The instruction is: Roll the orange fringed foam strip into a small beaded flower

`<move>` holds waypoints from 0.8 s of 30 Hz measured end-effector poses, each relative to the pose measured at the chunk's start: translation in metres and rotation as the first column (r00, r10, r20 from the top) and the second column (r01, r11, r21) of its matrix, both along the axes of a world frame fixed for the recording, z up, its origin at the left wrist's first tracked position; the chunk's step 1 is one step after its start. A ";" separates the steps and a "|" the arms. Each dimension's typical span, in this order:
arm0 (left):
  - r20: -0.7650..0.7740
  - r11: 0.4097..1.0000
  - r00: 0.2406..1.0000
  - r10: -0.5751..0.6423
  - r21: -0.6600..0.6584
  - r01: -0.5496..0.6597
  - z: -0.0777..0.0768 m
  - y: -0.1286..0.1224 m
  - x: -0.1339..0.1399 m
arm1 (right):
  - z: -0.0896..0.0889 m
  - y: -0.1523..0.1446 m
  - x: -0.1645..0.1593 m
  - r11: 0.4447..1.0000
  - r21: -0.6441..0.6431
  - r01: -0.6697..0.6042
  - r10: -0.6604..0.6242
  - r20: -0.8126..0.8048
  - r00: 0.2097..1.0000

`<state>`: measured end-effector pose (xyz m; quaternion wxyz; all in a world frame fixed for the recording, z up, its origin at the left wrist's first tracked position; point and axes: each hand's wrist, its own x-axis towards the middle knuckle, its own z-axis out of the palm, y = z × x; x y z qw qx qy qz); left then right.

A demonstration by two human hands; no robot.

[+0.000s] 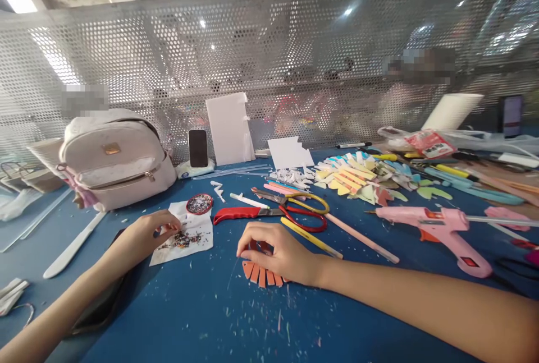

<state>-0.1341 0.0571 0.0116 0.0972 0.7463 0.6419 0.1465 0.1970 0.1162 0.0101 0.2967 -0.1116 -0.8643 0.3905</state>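
Note:
My left hand (151,232) is bent in a pinch over a white paper (204,239) strewn with small dark and coloured beads (187,239). Whether something sits between its fingertips is too small to tell. A round red-rimmed lid (199,203) full of similar bits lies on the paper's far corner. My right hand (280,253) has thumb and forefinger closed, and a thin clear thread (231,274) hangs down from them. Partly hidden under this hand is an orange fan-shaped piece (261,274) cut into strips. Scissors (301,211) and a red-handled knife (238,214) lie just beyond.
A pink glue gun (440,231) lies at right. Cut coloured paper pieces (349,175) and white scraps are heaped behind. A pale backpack (113,158), a standing phone (197,148) and white boards (229,127) line the perforated metal screen (261,43). Another phone (99,309) lies under my left forearm.

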 end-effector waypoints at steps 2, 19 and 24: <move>-0.002 1.000 1.000 0.016 0.010 -0.016 -0.001 0.000 0.002 | 0.000 0.000 0.000 1.000 0.004 0.003 -0.003 0.004 1.000; -0.017 0.988 0.994 0.109 0.114 -0.106 0.005 -0.007 0.018 | 0.000 0.000 0.000 0.999 0.037 0.008 -0.009 0.027 1.000; 0.009 0.977 0.989 0.147 0.154 -0.146 0.008 -0.008 0.026 | -0.001 0.001 0.000 0.999 0.034 -0.002 0.000 0.032 0.999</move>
